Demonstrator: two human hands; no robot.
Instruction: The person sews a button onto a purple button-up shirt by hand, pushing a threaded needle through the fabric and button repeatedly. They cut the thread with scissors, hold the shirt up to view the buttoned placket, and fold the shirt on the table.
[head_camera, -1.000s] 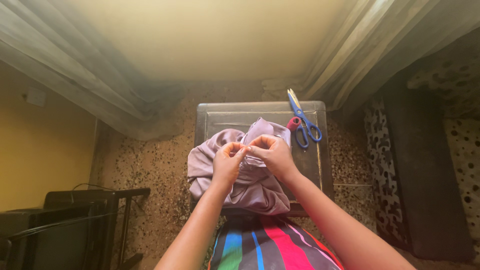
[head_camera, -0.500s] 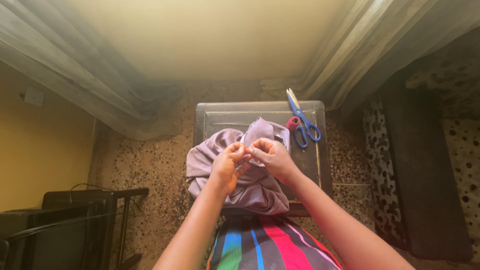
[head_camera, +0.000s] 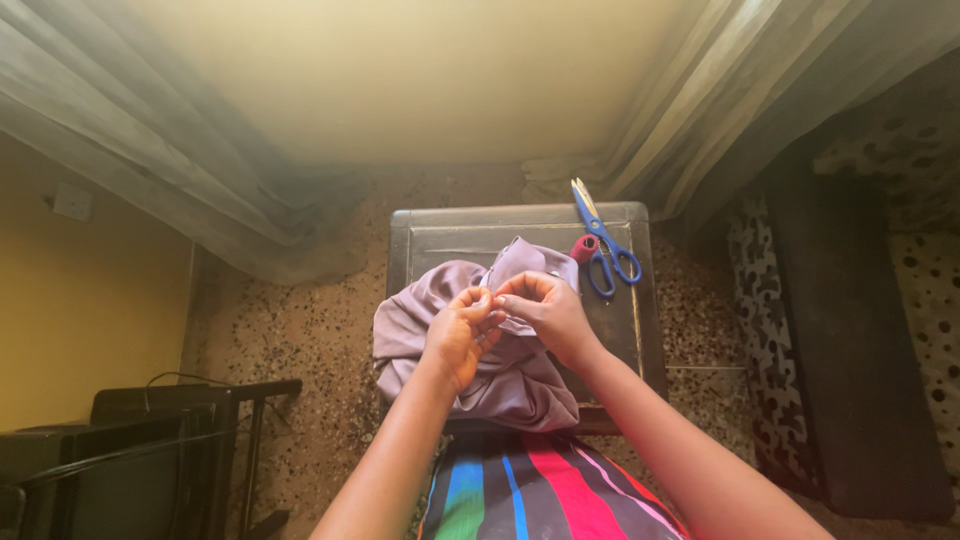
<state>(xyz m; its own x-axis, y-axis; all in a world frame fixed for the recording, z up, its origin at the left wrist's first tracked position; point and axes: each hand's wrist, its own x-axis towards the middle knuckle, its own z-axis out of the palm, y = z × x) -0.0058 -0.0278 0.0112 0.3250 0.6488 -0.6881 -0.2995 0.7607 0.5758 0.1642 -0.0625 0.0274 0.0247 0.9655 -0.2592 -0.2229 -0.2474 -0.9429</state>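
Observation:
A bunched piece of mauve satin cloth (head_camera: 520, 385) lies on a small dark table (head_camera: 440, 240) in front of me and hangs over its near edge. My left hand (head_camera: 458, 335) and my right hand (head_camera: 545, 310) meet above the cloth's middle, fingertips together, pinching a fold of the cloth. Whether something small sits between the fingertips I cannot tell. Blue-handled scissors (head_camera: 604, 250) lie at the table's far right corner, with a dark red thread spool (head_camera: 583, 248) just to their left.
Pale curtains (head_camera: 200, 200) hang on both sides of a bright window wall. A dark metal stand (head_camera: 190, 440) is at the lower left on speckled floor. A dark spotted seat (head_camera: 850, 350) runs along the right. My striped, colourful lap (head_camera: 530, 500) is below the table.
My left hand has shifted slightly down and in toward my right hand; the fingertips stay together on the cloth. The scissors and spool have not moved.

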